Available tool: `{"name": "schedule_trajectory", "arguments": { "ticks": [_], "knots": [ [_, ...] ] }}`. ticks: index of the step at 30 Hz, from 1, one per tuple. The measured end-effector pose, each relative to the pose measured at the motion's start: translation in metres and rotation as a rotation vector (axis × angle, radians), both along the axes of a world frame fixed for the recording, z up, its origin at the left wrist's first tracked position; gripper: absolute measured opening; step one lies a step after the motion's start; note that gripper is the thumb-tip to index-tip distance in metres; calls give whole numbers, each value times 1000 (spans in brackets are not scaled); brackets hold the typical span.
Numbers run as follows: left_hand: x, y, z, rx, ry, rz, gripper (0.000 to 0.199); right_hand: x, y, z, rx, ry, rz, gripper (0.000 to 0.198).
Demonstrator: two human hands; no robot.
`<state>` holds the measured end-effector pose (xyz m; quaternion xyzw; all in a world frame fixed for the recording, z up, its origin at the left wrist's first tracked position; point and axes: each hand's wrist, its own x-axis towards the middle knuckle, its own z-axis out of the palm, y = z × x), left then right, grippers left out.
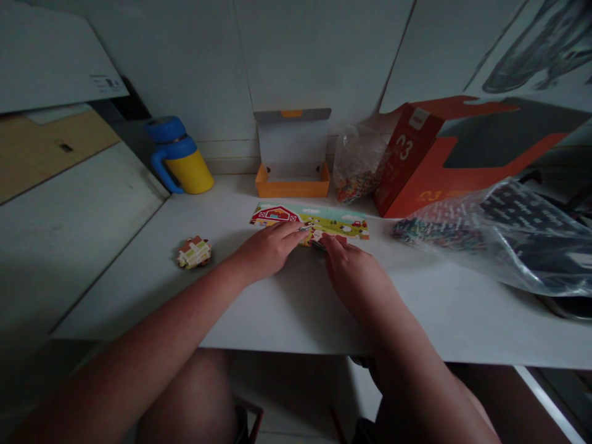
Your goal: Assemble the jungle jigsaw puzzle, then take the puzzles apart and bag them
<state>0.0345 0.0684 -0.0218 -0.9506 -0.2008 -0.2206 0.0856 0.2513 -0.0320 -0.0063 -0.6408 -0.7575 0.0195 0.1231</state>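
Note:
A long card strip (342,216) printed with a red barn, green field and animals lies in the middle of the white table. Over its lower left part rests my left hand (271,250), fingers stretched out and its tips near the strip's centre. My right hand (354,265) comes in from the other side, its fingers bent and pressed together at a small brown and pink card cutout (340,238). The fingers partly cover the cutout, and its lower side is hidden. Further left sits a small pile of card cutouts (194,253).
An orange box (292,188) with its lid up stands behind the strip. To the right are a clear bag of small colourful pieces (354,185), a large red box (416,160) and a plastic bag (522,246). A yellow and blue jug (192,169) stands back left.

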Motion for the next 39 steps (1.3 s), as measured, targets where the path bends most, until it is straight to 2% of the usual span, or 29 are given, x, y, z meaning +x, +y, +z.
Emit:
{"name": "schedule_trajectory", "arguments": {
  "ticks": [5,10,15,19,22,28,32,35,39],
  "knots": [
    [-3,-1,3,-8,-43,10,47,-1,-2,4,5,76,-91,39],
    [-3,-3,4,-58,2,-20,50,2,-2,1,23,92,-98,36],
    [0,4,-5,-114,46,-30,39,3,-1,-2,26,93,-100,39],
    [-1,13,-13,-122,2,-61,40,2,0,-1,26,100,-98,40],
    [-4,14,-12,-123,-11,-78,40,2,-2,2,26,109,-121,36],
    [-5,-2,6,-229,-103,-96,38,1,-9,13,200,212,-249,28],
    [-7,-8,10,-269,-211,-79,55,4,-11,17,299,324,-326,28],
    [-7,-11,9,-383,-276,-69,61,5,-10,14,325,422,-273,29],
    [-3,-14,7,-444,-286,-109,45,-2,-7,9,256,482,-57,29]
  ]
}}
